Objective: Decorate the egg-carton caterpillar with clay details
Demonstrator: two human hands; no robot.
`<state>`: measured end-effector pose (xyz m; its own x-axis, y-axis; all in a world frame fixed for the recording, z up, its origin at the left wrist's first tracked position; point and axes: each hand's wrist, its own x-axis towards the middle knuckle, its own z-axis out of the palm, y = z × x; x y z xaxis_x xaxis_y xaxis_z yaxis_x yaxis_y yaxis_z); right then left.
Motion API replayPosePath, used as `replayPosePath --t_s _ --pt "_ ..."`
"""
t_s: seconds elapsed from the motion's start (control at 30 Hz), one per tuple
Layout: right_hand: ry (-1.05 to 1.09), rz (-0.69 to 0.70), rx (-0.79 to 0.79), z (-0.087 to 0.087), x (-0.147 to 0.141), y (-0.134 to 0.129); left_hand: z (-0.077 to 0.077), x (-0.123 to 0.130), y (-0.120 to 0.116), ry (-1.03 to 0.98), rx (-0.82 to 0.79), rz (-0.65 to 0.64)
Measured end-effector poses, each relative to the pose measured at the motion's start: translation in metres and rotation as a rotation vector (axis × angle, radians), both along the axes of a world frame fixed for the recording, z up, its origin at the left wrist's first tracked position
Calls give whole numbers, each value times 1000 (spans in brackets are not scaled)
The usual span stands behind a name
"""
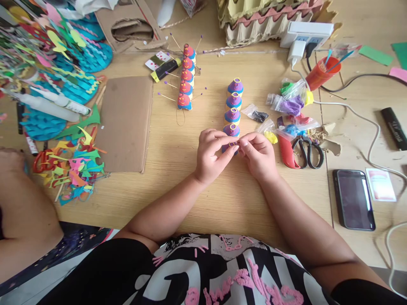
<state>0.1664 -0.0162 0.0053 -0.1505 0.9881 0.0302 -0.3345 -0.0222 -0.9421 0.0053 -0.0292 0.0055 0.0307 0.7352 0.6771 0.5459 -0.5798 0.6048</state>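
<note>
My left hand (210,156) and my right hand (261,157) meet at the near end of a purple, blue and yellow egg-carton strip (234,101). Thumbs and fingers of both are closed in a pinch, fingertips almost touching. Whatever lies between them is too small to make out. Small yellow rings top the strip's purple bumps, and my fingers partly cover the nearest bump. Further left stands a second strip (186,76), red and blue with drawn faces and purple-tipped sticks poking from its sides.
Clay bags (291,103), scissors (308,152) and a phone (354,199) lie to the right, near an orange cup (322,73) and a power strip (307,33). Cardboard (124,125) and paper scraps (78,169) lie left, beside another person's arm (28,220). Egg trays (267,19) stand behind.
</note>
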Motion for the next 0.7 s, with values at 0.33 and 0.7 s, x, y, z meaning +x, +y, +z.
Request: replayPosePath --t_s 0.33,0.7 --pt "-45 9 8 -4 0 0 -2 1 1 -10 -47 -19" --pt "-39 22 -20 -2 -1 0 -3 1 1 -43 -19 -27"
